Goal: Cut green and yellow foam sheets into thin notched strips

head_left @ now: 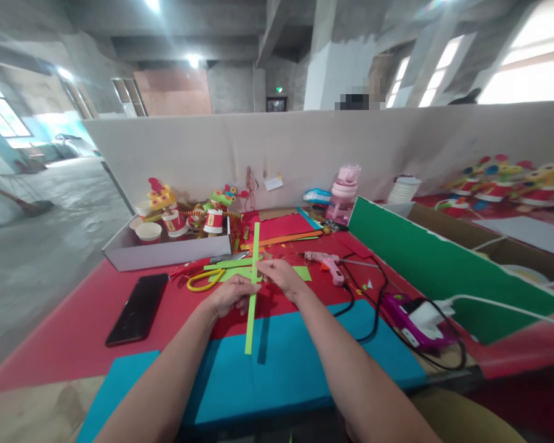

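Observation:
A long, narrow strip of light green paper [249, 329] is held up over the table, running away from me. My left hand [234, 294] pinches it near its middle from the left side. My right hand [281, 275] grips the same strip a little farther up, from the right. Behind the hands, more green paper strips [302, 272] lie flat on the red table cover. Scissors with yellow handles [203, 281] rest just left of them. To the right lies a pink glue gun [330, 264]. Blue paper [277, 381] covers the table's near edge.
A black phone [137, 309] lies at left. Behind it, a white box [170, 253] holds paper cups and cup figures. At right stand a green-sided box [425, 264] and a purple power strip [418, 320] with cords. A pink bottle [344, 194] stands against the partition [203, 147].

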The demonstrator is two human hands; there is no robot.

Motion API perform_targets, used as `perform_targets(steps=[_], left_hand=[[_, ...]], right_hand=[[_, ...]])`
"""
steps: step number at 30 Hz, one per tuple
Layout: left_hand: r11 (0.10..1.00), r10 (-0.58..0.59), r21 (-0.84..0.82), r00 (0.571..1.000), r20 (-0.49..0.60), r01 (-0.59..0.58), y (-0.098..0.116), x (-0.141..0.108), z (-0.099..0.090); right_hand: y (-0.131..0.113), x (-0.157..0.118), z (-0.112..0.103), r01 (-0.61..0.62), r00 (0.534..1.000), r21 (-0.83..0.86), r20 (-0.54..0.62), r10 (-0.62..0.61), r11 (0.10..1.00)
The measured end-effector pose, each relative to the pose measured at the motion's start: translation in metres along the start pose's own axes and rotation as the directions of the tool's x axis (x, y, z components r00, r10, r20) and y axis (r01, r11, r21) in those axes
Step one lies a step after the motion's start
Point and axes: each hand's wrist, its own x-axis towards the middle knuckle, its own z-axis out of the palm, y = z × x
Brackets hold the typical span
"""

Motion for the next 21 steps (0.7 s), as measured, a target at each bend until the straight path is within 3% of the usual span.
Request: perform_targets(steps=[3,7,12,15,21], left_hand=[[1.000,0.002,0.003,1.000,-0.030,-0.001,0.001,0.000,-0.001],[0.998,0.024,0.052,0.997,-0.067,-0.021,0.003,-0.001,-0.003],[0.994,0.018,0.111,1.000,-0.020,-0.015,0.004,-0.002,-0.003],[0.992,-0.016,0.127,0.998,0.059,0.008,0.005,-0.004,-0.003],[0.989,-0.038,0.149,0.993,0.114,0.021,0.010,-0.008,-0.001]], right_hand=[[-0.002,-0.007,0.016,0.075,0.997,-0.045,0.029,-0.073,0.996],[0.001,-0.008,0.021,0.071,0.997,-0.030,0.040,-0.070,0.997],[0.007,-0.001,0.016,0.119,0.980,-0.053,-0.153,-0.126,0.991],[0.008,0.004,0.007,0.123,0.952,-0.036,-0.279,-0.128,0.992],[0.005,0.009,-0.012,0.149,0.882,0.002,-0.451,-0.132,0.989]])
